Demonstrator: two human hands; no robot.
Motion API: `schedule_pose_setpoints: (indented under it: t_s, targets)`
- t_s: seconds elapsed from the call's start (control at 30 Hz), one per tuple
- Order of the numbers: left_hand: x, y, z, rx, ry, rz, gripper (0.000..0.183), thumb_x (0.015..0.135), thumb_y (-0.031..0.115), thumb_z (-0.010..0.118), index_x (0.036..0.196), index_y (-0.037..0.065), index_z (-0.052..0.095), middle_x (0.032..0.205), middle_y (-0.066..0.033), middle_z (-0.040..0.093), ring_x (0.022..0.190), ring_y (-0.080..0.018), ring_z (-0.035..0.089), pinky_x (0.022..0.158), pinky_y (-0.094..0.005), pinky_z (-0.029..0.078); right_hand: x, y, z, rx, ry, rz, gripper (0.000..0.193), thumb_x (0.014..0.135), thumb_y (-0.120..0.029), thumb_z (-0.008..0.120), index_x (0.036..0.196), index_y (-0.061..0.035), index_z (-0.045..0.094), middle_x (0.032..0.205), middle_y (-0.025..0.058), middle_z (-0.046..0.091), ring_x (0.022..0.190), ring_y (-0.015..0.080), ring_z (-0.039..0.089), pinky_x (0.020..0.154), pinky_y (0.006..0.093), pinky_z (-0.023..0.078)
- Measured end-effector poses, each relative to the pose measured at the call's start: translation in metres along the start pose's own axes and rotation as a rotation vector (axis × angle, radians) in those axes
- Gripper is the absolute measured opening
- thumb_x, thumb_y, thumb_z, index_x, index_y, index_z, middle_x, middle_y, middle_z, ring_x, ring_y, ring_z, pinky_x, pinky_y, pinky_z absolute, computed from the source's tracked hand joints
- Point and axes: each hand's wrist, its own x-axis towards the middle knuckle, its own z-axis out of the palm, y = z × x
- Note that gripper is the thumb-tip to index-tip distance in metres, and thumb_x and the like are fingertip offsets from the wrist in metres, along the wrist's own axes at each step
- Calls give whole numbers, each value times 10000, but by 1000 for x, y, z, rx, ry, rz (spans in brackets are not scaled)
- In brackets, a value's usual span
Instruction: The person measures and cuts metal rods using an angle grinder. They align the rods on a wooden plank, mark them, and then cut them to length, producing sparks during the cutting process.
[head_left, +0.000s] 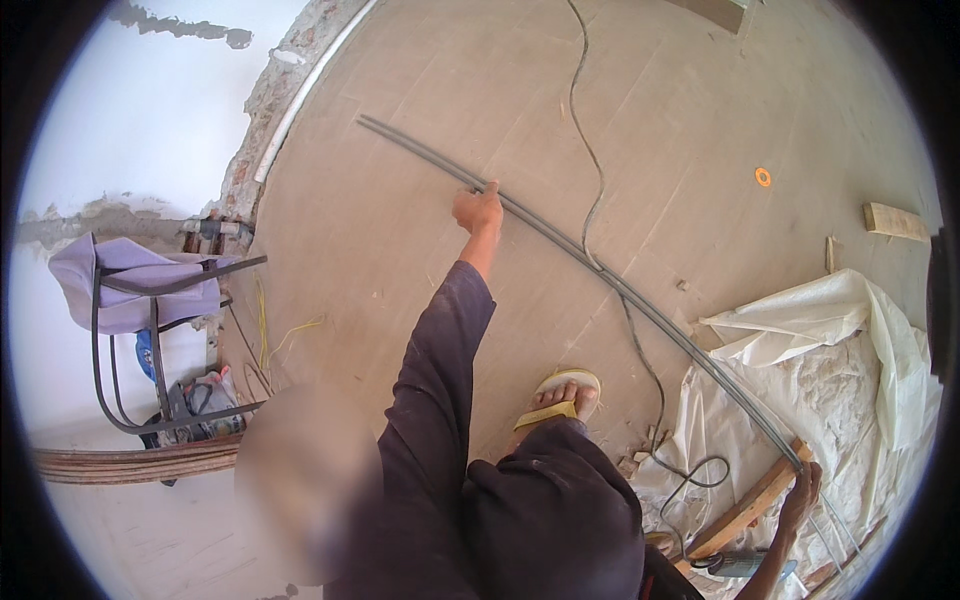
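Long thin grey rods [640, 293], lying side by side, slant across from the upper left to the lower right. My left hand [478, 210], its arm in a dark sleeve, is closed round them toward their far left end. At the lower right my right hand [803, 492] grips the rods above a wooden block [745, 508]; its fingers show only in part. Beside that forearm lies a dark power tool [742, 563], partly hidden, its kind unclear. A sandalled foot [565, 396] is on the floor between my arms.
A dark cable [598, 190] crosses the tiled floor under the rods. Crumpled white sheeting [840, 380] covers the right side. A metal-framed chair [150, 300] with purple cloth stands left by the broken wall. An orange ring [763, 177] and a wood piece [895, 222] lie farther right.
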Motion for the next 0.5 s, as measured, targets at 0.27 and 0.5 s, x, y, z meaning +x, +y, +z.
schedule_pose_setpoints:
  t_s: [0.27,0.5]
  targets:
    - [-3,-6,10,-31,54,-20,463,842,226,734,1176,-69,612,1158,-249,645,1095,-368,632,944,-432,508,-6,13,8,28,22,-2,308,889,15,539,1188,-33,596,1181,166,581,1111,362,575,887,441,479]
    - [8,-3,9,30,21,-33,465,848,243,697,1195,-43,580,1155,-255,633,1104,-371,621,950,-446,497,-15,5,16,54,71,5,273,917,-17,580,1187,-31,611,1185,162,585,1117,354,572,900,444,473]
